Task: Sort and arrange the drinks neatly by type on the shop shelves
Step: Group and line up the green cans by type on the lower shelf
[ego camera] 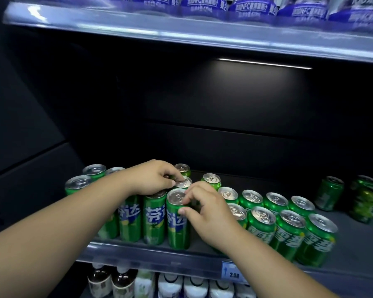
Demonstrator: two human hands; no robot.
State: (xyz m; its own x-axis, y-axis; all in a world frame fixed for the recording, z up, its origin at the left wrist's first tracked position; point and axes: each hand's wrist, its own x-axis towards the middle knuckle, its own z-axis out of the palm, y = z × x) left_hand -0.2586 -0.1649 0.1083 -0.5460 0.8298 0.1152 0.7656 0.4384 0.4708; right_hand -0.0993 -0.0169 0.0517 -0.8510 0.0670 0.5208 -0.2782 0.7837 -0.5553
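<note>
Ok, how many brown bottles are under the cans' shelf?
2. One brown bottle stands at the left end of the lower row, the other just right of it. More may be hidden behind.

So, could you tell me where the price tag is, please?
Head view: the price tag is on the can shelf's front rail, right of centre, below the short green cans, partly behind the right forearm.

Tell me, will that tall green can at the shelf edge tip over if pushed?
Probably tippy: the tall green can is slim and stands near the shelf edge. Its metal looks smooth, so maybe slippery. Being round, it would likely roll if toppled.
</note>
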